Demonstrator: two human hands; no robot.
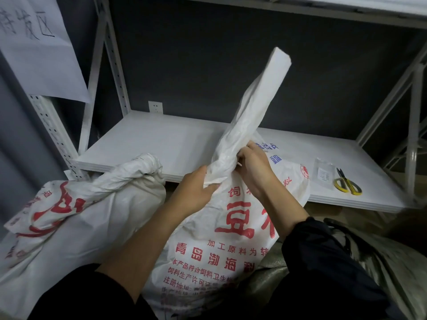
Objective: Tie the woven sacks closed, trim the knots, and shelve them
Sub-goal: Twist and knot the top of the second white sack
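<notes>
Left hand (196, 188) clamps the neck of the white red-printed woven sack (231, 227); right hand (254, 167) pinches above that grip. Keep your twist tight.

"待发区" is handwritten on the paper sheet (39, 42), while "豆", "加工原料为转" and "青岛渤海" are printed in red on the middle sack (208, 262).

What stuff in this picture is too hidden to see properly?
Head view:
Inside the middle sack: its woven cloth hides it.
Any tie on its neck: left hand and right hand grip there.
The paper sign: cut off by the left edge.
Label on the clear packet beside the scissors: too small.
</notes>
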